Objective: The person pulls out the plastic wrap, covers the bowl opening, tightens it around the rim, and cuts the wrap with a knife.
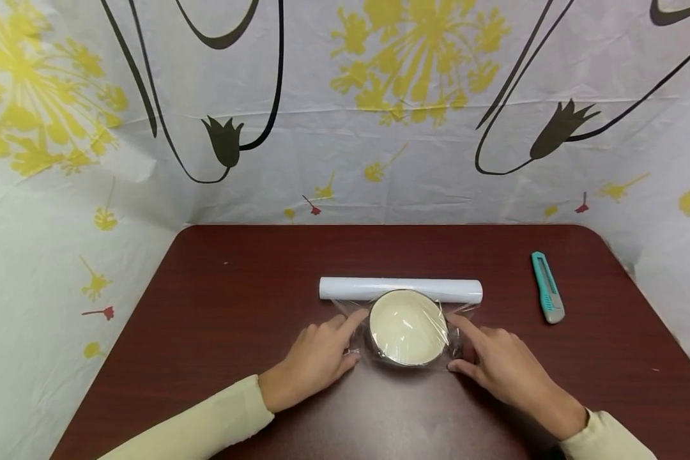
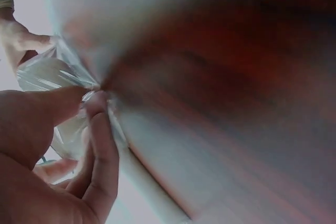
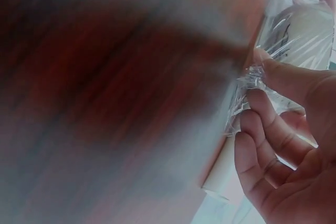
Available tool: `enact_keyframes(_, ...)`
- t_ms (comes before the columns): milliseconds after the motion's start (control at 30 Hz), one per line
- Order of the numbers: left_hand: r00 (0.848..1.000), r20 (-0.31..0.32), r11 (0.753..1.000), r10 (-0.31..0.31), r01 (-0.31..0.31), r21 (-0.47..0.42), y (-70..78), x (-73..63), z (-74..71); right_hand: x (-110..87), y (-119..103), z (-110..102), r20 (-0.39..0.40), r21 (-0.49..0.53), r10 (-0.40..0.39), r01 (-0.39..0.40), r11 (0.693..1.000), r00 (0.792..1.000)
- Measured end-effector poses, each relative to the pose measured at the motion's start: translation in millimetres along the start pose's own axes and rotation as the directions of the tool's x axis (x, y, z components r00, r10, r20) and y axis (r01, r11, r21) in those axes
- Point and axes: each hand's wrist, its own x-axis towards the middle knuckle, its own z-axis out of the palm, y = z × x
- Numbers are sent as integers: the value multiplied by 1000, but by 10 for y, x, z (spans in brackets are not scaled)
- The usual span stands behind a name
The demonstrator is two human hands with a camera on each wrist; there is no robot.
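Bowl [image 1: 409,326], cream inside with a dark rim, sits upright near the middle of the dark red-brown tabletop [image 1: 247,281]. Clear plastic film [image 3: 253,80] lies across its mouth; streaks of glare and wrinkles show, mostly toward the right side of the rim, and loose film stands out past the bowl on both sides. Left hand [image 1: 320,351], at the bowl's left: thumb and fingertip pinch the film edge, seen closely in the left wrist view; in the head view its index finger reaches to just beside the rim. Right hand [image 1: 508,364], at the bowl's right: thumb and curled fingers hold a bunched, crumpled part of the film, per the right wrist view; index finger extended toward the rim in the head view. White roll [image 1: 402,289] lies crosswise directly behind the bowl, its near edge partly hidden by bowl and film; contact between roll and bowl cannot be determined. Utility knife [image 1: 547,287], teal with a grey end, lies well apart toward the far right, angled. Both forearms wear pale cream sleeves [image 1: 207,415]. Background: white wall covering [image 1: 345,160] printed with yellow bursts, dark tulip-like flowers and small red motifs. Wrist views blurred over much of the tabletop.
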Motion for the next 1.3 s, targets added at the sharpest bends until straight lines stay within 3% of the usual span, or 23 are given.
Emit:
enact_keyframes(167, 993, -86, 997, 75, -74, 5, -89, 89, 23, 44, 76, 12, -55, -10, -73, 73, 997, 996)
enact_keyframes(367, 986, -124, 993, 112, -116, -24, -151, 234, 8, 136, 182, 51, -142, 41, -178, 186, 982, 974)
enact_keyframes(633, 992, -112, 994, 62, -71, -82, -180, 361, 29, 278, 282, 72, -184, 74, -277, 294, 953, 943)
enact_keyframes(800, 994, -105, 994, 33, -44, -105, -182, 420, 18, 354, 271, 24, -146, 75, -264, 277, 958, 953)
enact_keyframes(1100, 994, -85, 997, 73, -72, 7, -192, 484, 0, 407, 268, -75, -41, 142, -243, 246, 959, 969)
enact_keyframes(1300, 996, -85, 999, 27, -30, -34, -148, 498, 5, 427, 273, -99, -13, 165, -216, 215, 962, 976)
